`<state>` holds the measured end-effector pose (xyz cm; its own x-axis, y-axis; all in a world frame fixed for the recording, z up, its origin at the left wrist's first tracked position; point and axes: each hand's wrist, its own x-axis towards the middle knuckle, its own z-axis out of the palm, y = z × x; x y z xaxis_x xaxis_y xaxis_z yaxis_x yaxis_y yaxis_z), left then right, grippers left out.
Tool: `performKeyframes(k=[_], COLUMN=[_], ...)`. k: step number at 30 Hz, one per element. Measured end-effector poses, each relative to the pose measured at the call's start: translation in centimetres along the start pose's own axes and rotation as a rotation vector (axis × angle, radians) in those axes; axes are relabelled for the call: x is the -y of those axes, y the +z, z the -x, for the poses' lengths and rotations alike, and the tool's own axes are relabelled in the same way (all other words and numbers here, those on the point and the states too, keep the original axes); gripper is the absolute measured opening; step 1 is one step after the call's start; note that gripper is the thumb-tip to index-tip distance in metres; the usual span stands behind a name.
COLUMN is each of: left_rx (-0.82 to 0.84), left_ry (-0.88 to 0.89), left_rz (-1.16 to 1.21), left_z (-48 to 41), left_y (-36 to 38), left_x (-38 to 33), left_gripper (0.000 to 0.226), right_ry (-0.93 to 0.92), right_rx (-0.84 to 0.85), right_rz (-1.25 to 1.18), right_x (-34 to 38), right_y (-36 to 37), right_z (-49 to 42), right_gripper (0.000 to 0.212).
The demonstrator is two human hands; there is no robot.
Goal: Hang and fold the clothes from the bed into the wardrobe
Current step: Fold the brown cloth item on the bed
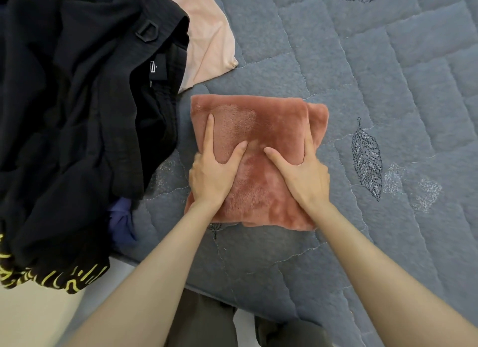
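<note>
A fluffy rust-pink garment (271,124) lies folded into a rough square on the grey-blue quilted bed cover (375,87). My left hand (214,170) rests flat on its left half, thumb and forefinger spread apart. On the right half lies my right hand (301,173), also flat with thumb spread, its forefinger running along a fold edge. Both hands press on the fabric without gripping it. A pile of black clothes (72,113) fills the left side of the bed.
A pale pink garment (209,41) pokes out from under the black pile at the top. A blue-purple cloth (121,217) shows beneath the pile's lower edge. Black fabric with yellow print (51,279) hangs over the bed's edge. Pale floor (33,318) at bottom left.
</note>
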<state>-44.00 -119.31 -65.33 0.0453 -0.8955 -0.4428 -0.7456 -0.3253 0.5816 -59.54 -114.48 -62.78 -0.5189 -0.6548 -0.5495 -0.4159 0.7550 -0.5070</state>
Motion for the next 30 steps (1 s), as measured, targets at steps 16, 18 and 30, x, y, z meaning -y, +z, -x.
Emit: performKeyframes(k=[16,18,30], left_rx=[-0.179,-0.262,-0.763], left_ry=[0.021,0.024,0.044], left_rz=[0.396,0.41,0.58], left_z=[15.1,18.0,43.5], left_y=[-11.1,-13.1,-22.4], left_x=[-1.1,-1.0,1.4], left_gripper=[0.077,0.076,0.056], right_ry=[-0.327,-0.406,-0.941], right_rx=[0.208,0.231,0.485], right_rz=[-0.271,-0.272,-0.134], right_x=[3.6,4.5,6.7], right_y=[-7.0,-7.8,-13.6], right_z=[14.0,16.9,38.3], right_gripper=[0.079,0.081,0.059])
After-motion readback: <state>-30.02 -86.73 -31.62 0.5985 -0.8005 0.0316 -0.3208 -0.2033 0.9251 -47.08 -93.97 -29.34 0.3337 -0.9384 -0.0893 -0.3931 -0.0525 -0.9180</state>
